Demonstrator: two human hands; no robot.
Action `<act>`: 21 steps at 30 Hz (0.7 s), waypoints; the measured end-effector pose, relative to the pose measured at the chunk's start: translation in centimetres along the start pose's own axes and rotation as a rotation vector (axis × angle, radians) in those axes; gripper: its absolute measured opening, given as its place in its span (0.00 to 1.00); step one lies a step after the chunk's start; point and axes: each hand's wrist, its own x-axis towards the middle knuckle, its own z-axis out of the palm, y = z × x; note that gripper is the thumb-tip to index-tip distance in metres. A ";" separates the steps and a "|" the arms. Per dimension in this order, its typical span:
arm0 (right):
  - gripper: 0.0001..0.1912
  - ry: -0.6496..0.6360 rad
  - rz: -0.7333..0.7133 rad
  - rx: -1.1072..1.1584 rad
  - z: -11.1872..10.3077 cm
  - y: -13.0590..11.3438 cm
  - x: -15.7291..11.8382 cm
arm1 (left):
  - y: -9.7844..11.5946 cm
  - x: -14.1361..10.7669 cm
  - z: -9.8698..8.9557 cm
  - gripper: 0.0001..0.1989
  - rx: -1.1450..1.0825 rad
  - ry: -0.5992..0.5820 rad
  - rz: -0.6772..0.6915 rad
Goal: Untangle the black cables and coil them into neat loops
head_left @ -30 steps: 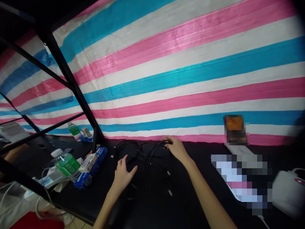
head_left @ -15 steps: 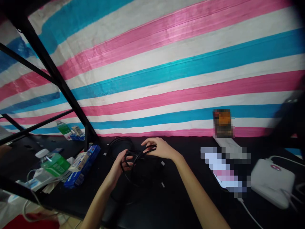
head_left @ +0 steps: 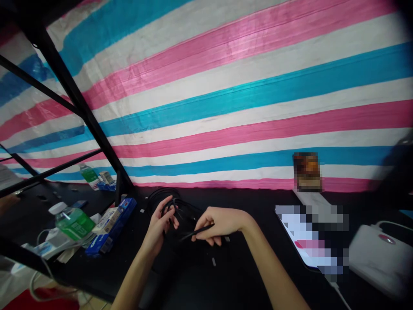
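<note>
Head view: over the worktop (head_left: 226, 284), your left hand (head_left: 158, 226) curls its fingers around black cable loops (head_left: 182, 201); your right hand (head_left: 214, 226) pinches a black cable strand (head_left: 206, 229) between its fingers.

Left hand (head_left: 160, 221) bare, right hand (head_left: 211, 226) bare, forearms (head_left: 269, 262) uncovered

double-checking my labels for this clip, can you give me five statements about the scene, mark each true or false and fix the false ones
1. The right hand is empty. False: the right hand pinches black cable.
2. The left hand also holds black cable. True.
3. The nearer green bottle has a white cap. True.
4. The nearer blue box lies right of both hands. False: the nearer blue box lies left of them.
5. The backdrop sheet is striped. True.
</note>
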 end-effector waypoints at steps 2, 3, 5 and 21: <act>0.14 0.129 -0.106 -0.033 -0.1 -0.2 -0.1 | 0.2 0.2 0.3 0.34 0.040 -0.011 0.045; 0.13 0.194 -0.163 -0.040 -0.3 -0.2 -0.2 | 0.3 0.4 0.3 0.33 0.065 -0.017 0.054; 0.13 0.283 -0.243 -0.027 -0.5 -0.2 -0.3 | 0.3 0.6 0.1 0.32 0.118 -0.035 0.046; 0.10 1.276 -0.552 0.176 -2.5 1.2 0.3 | 0.2 0.2 -5.6 0.25 -0.102 0.063 -0.272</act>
